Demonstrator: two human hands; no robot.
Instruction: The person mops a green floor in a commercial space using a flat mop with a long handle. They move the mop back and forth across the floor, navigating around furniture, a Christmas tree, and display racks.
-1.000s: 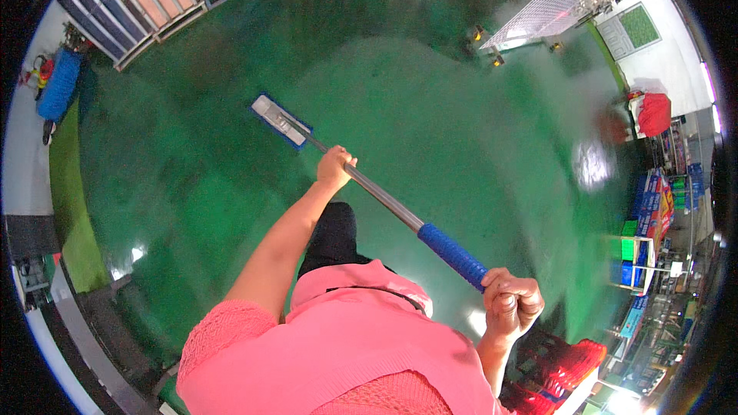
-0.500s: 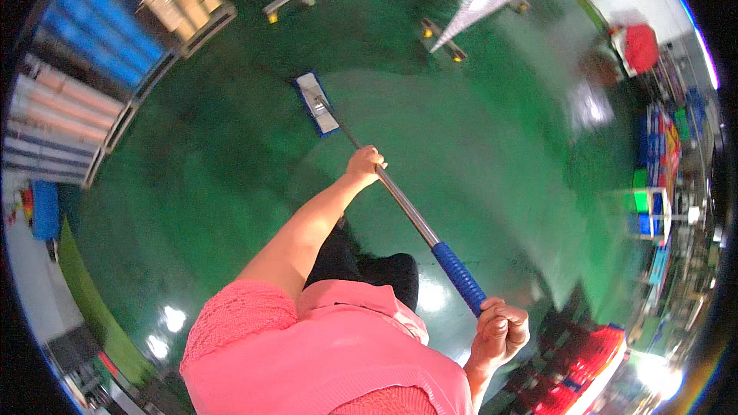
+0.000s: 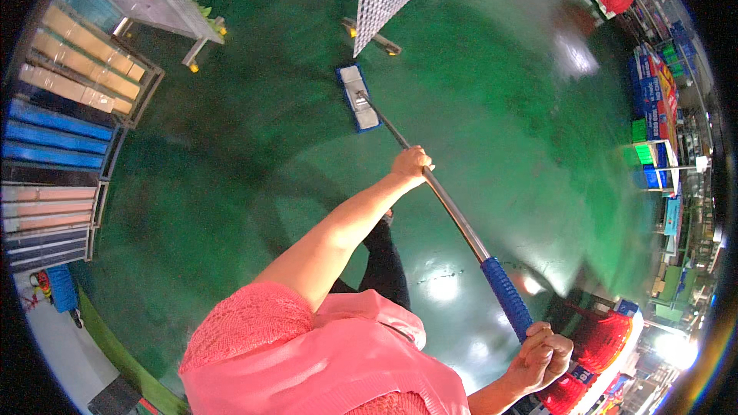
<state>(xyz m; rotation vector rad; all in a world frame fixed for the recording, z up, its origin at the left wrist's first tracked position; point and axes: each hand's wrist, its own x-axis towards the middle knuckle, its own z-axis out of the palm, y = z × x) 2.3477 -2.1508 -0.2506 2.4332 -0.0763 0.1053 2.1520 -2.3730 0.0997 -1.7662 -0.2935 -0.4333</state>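
A flat mop (image 3: 453, 213) slants across the view, its metal pole running from upper left to lower right. My left hand (image 3: 412, 165) is wrapped round the middle of the pole, with that arm stretched forward. At the near end, my right hand (image 3: 544, 356) closes on the tip of the blue ribbed grip (image 3: 506, 298). The mop head (image 3: 358, 98), a pale rectangle with a blue fringe, lies flat on the green floor (image 3: 254, 131). It sits just short of the foot of a wire mesh panel (image 3: 388, 0).
The mesh panel stands on a wheeled foot (image 3: 377, 40). Another wheeled rack (image 3: 181, 11) is at the upper left. Shelves with stacked boards (image 3: 58, 134) line the left. Boxes (image 3: 653, 100) and shelving run along the right. A red wrapped bundle (image 3: 603, 338) lies at the lower right.
The mop head and both hands have shifted right in the view, the hands also lower. The mesh panel and left shelves appear turned as my view swings. Both hands keep their hold.
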